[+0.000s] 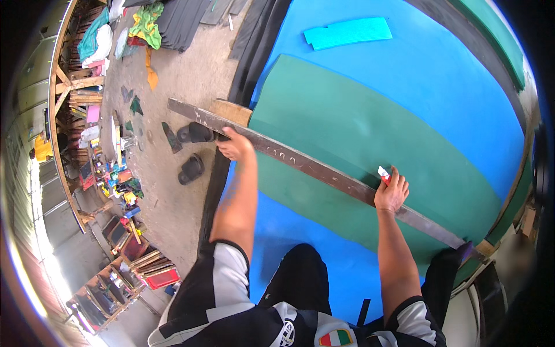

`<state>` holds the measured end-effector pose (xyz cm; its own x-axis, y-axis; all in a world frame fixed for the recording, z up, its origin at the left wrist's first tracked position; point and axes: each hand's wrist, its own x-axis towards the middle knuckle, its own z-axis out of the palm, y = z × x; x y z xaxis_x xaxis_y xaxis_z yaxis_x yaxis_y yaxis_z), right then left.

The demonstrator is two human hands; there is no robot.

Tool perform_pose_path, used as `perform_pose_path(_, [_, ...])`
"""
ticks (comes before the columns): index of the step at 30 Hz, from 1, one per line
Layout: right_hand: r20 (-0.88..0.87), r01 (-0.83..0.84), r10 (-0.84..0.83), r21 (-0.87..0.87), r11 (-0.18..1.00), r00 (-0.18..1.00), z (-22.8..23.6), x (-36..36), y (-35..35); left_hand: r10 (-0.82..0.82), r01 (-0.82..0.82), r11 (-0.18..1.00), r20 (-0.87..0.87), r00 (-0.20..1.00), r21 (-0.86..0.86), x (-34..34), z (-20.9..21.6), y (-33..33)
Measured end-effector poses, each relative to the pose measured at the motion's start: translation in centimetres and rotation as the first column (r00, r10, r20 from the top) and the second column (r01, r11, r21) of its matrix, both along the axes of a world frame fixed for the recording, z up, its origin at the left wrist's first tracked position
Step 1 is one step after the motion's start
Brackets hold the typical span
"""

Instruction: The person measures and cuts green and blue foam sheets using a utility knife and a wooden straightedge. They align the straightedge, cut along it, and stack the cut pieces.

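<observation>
A long dark metal straightedge (324, 168) lies slantwise across a green foam-like sheet (347, 124), from the upper left to the lower right. My left hand (236, 146) is closed on the bar near its left end, by the sheet's edge. Further along, my right hand (392, 191) rests at the bar with its fingers closed round a small red tool with a white tip (384, 173). That tool's exact kind is too small to make out. Under the green sheet spreads a bright blue sheet (462, 98).
A turquoise offcut (350, 33) lies on the blue sheet at the far side. A wooden strip (231, 111) sticks out under the bar's left end. Black sandals (192, 168) and scraps lie on the floor to the left, near cluttered shelves (87, 98). My knee (300, 266) is on the blue sheet.
</observation>
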<state>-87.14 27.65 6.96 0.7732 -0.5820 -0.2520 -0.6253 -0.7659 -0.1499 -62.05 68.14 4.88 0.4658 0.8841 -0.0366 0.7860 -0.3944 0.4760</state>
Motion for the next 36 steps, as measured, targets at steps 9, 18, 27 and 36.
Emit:
perform_pose_path(9, [-0.054, -0.006, 0.003, -0.067, 0.998, 0.999, 0.5, 0.0, -0.2, 0.323, -0.332, 0.872, -0.085, 0.942, -0.36, 6.0, 2.3, -0.1])
perform_pose_path(18, [0.221, -0.36, 0.289, 0.443, 0.821, 0.932, 5.3, 11.3, 11.8, 0.308, -0.362, 0.883, -0.213, 0.927, -0.299, 6.5, 1.6, 0.5])
perform_pose_path(27, [-0.082, -0.644, 0.746, 0.448, 0.62, 0.661, 6.4, 23.1, 26.2, 0.298, -0.341, 0.903, -0.189, 0.936, -0.262, 6.5, 0.7, 0.8])
perform_pose_path(36, [-0.242, -0.653, 0.8, 0.474, 0.591, 0.549, 6.3, 25.9, 28.9, 0.308, -0.353, 0.895, -0.195, 0.931, -0.272, 6.4, 0.6, 0.8])
